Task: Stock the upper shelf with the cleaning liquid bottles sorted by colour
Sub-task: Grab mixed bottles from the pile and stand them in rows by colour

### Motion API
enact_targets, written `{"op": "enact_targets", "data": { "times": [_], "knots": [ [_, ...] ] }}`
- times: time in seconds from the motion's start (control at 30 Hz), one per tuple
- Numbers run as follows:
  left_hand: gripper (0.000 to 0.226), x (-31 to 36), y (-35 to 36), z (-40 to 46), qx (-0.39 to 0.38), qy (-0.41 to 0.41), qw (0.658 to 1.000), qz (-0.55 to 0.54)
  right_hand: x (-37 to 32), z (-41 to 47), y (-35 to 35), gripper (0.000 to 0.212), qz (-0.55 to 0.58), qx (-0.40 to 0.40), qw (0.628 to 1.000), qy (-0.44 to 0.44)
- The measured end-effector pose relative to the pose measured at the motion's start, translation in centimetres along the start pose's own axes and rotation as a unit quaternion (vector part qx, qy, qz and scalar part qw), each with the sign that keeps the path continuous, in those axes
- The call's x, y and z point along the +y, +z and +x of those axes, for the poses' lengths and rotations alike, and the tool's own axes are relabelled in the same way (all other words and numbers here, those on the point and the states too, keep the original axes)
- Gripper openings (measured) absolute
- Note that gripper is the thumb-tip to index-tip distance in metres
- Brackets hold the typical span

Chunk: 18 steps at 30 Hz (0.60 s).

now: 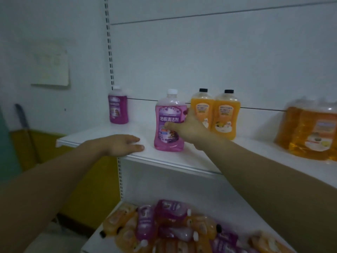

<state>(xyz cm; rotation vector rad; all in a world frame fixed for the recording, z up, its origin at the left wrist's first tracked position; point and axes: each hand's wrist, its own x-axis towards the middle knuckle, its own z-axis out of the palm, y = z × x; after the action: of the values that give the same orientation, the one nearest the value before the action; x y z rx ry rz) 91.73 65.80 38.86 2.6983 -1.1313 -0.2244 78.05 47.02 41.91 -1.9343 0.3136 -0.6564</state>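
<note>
Right hand [189,129] grips a purple floor-cleaner bottle [169,123] standing on the upper shelf [102,136]; left hand [124,145] rests flat, empty. Many bottles [182,229] remain heaped below.

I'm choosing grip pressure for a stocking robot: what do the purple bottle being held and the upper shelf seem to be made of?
Purple bottle: likely clear glossy plastic, since the liquid shows through and the shoulder glints; it has a printed label and a white cap. Upper shelf: smooth white board, probably painted metal, going by its thin folded front lip; the look leaves that open.
</note>
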Motion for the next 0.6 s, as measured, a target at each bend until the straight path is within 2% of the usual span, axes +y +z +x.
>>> {"op": "enact_targets", "data": {
  "times": [0.03, 0.13, 0.27, 0.43, 0.6],
  "knots": [
    [0.081, -1.6, -0.4, -0.2, 0.000, 0.002, 1.000, -0.002, -0.3, 0.6, 1.7, 0.064, -0.006, 0.001, 1.000, 0.000],
    [0.102, -6.4, -1.6, -0.2, -0.003, 0.008, 1.000, -0.012, -1.2, 2.3, 6.6, 0.068, -0.016, 0.015, 1.000, -0.002],
    [0.076, -11.8, -2.8, 1.5, -0.006, 0.016, 1.000, -0.005, -2.2, 4.9, 11.7, 0.066, -0.039, 0.041, 0.998, 0.010],
    [0.077, -14.6, -3.5, 3.4, -0.022, 0.028, 0.999, 0.003, -2.3, 8.6, 15.6, 0.066, -0.074, 0.087, 0.993, 0.022],
    [0.076, -14.9, -2.9, 4.0, -0.005, 0.032, 0.998, 0.045, -1.7, 12.0, 17.6, 0.064, -0.111, 0.102, 0.988, 0.023]
  ]
}}
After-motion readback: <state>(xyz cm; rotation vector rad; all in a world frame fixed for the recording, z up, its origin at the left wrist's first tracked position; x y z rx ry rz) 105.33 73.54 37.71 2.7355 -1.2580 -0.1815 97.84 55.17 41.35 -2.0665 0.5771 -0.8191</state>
